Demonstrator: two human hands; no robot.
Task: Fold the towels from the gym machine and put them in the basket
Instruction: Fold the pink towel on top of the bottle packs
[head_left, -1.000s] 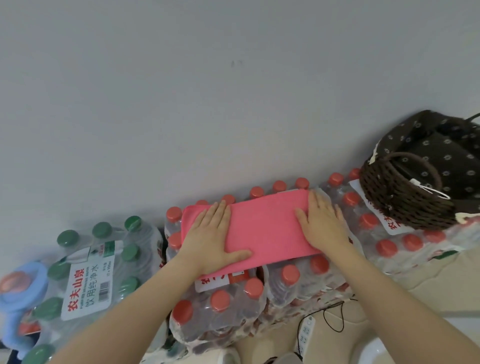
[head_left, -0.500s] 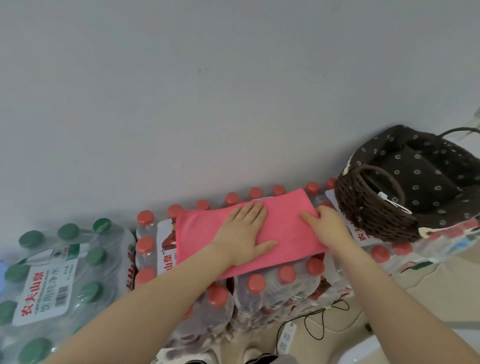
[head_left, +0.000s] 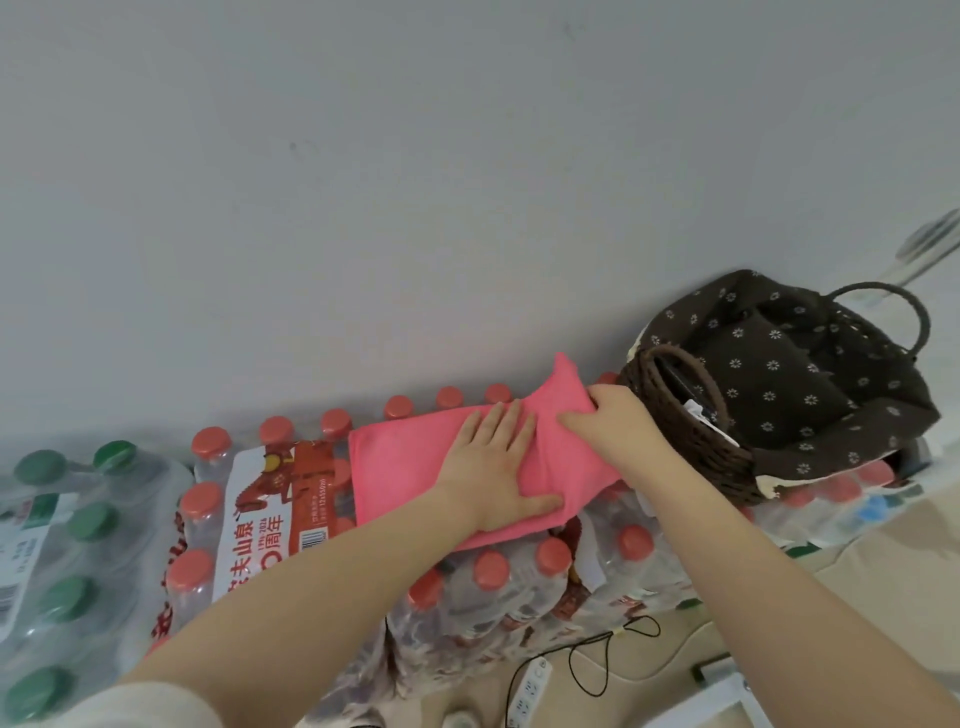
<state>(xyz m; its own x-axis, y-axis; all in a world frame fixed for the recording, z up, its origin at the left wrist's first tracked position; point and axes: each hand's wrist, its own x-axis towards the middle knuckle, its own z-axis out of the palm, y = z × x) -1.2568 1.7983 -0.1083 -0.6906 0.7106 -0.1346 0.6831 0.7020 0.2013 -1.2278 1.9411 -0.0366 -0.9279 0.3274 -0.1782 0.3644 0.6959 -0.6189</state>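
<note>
- The right hand's (head_left: 615, 423) fingers (head_left: 574, 422) curl round the right end of the pink towel (head_left: 410, 467), pinching the cloth so that this end lifts and its corner points up against the wall (head_left: 415, 182).
- The left hand's (head_left: 491, 470) fingers (head_left: 501, 423) lie straight and slightly spread, flat on the middle of the towel, with the thumb stretched out along its near edge.
- The towel is folded into a long strip; its left part lies flat on top of the packs of red-capped water bottles (head_left: 249, 499), and its raised right end is just beside the basket.
- The dark wicker basket (head_left: 691, 447), lined with brown flower-print cloth, stands on the same packs at the right, touching nothing of the right hand that can be told for sure.
- Packs of green-capped bottles (head_left: 62, 545) sit at the far left.
- On the floor below, a white power strip (head_left: 530, 686) lies with a black cord (head_left: 597, 660) looped beside it.
</note>
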